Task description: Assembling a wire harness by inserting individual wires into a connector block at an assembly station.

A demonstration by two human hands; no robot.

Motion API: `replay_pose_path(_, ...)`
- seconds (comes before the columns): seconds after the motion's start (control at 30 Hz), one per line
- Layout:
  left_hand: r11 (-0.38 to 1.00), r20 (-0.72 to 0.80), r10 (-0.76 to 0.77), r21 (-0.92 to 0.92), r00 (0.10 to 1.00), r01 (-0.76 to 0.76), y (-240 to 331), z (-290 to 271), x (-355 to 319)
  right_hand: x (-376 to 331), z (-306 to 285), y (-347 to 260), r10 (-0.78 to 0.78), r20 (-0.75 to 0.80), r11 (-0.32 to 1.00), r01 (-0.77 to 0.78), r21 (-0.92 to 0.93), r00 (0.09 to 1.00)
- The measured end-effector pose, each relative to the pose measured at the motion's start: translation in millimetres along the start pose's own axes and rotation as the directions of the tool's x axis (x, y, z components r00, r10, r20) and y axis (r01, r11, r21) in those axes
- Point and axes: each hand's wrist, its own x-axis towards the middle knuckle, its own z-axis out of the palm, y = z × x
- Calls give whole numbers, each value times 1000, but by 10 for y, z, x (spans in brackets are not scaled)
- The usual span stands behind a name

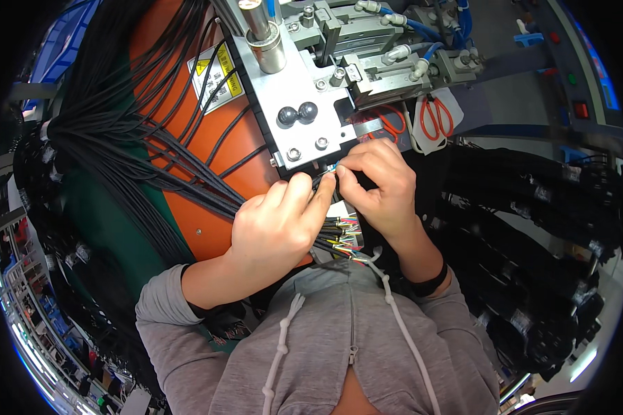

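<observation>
Nearest me, below both hands, hang the drawstrings (394,304) of my grey hooded top. My left hand (280,225) is closed around a bundle of black cables (187,173), whose stripped, coloured wire ends (342,235) fan out just right of its palm. My right hand (377,187) pinches a single cable end (327,176) between thumb and forefinger, its tips touching those of the left. This reads as the feeding step: one wire is being presented to the metal press fixture (304,104) directly above my fingertips. The next move, I judge, calls for a straight, steady insertion with fingers clear of the tooling. Beyond the right hand hang red-handled scissors (436,117).
</observation>
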Motion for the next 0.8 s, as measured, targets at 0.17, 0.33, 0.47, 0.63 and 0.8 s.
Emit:
replay_pose_path(0.17,1000,-57,5,-16,998,-6,-39,37,45,-95,107,62,226,-12,956,-220,196,974)
replay_pose_path(0.33,997,-66,-8,-76,998,2,-74,26,36,-161,138,97,456,151,740,-468,482,877)
replay_pose_path(0.47,991,-131,-36,-134,991,19,-103,30,60,-68,117,-11,283,-20,926,-268,265,959)
replay_pose_path(0.63,994,-9,-77,-74,997,76,-42,-119,-4,-105,100,30,433,70,821,-426,380,899)
replay_pose_path(0.8,990,49,-125,-66,991,128,-54,-117,-39,9,-94,80,3,152,849,-83,521,988)
